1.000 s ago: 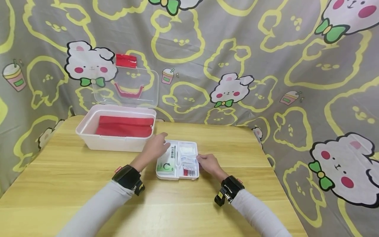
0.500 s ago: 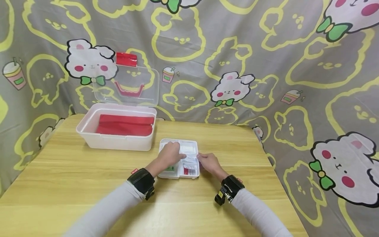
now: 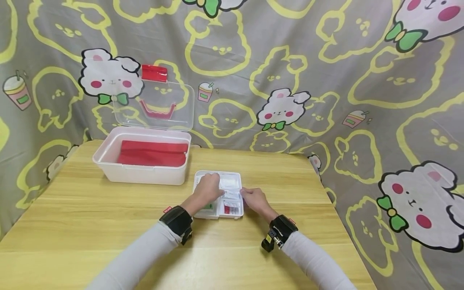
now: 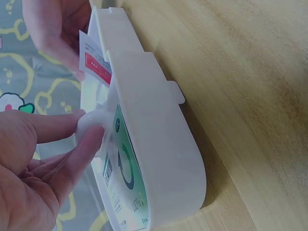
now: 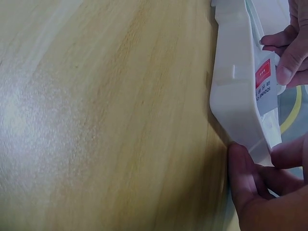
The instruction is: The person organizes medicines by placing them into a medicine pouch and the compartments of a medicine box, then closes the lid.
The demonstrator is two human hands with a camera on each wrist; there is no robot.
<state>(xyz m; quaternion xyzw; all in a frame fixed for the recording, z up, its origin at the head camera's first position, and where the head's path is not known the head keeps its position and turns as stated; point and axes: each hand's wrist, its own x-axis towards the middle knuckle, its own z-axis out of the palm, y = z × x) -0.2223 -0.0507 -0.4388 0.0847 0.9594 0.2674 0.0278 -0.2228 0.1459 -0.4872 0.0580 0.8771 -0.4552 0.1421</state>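
Observation:
A white plastic case (image 3: 235,175) lies on the table with its inside facing up. Its left part holds a green-and-white printed pack (image 4: 129,168); compartments on the right hold white packets and a red-and-white sachet (image 5: 264,84) marked with iodine lettering. My left hand (image 3: 207,188) reaches over the case, thumb and fingers pinching a white rounded handle (image 4: 91,119) that stands up at its middle. At the right side, my right hand (image 3: 256,201) grips the case's edge between thumb and fingers. The left hand hides much of the green pack in the head view.
A larger translucent box (image 3: 145,176) stands at the back left with a red sheet-like piece (image 3: 156,154) inside. Its clear lid (image 3: 127,114), with pink handle and red latch, is raised against the patterned curtain (image 3: 308,52). Wooden table (image 3: 72,225) surrounds both.
My left hand has moved right and down from the case's far left edge to its middle and taken hold of the handle. My right hand has stayed on the right edge.

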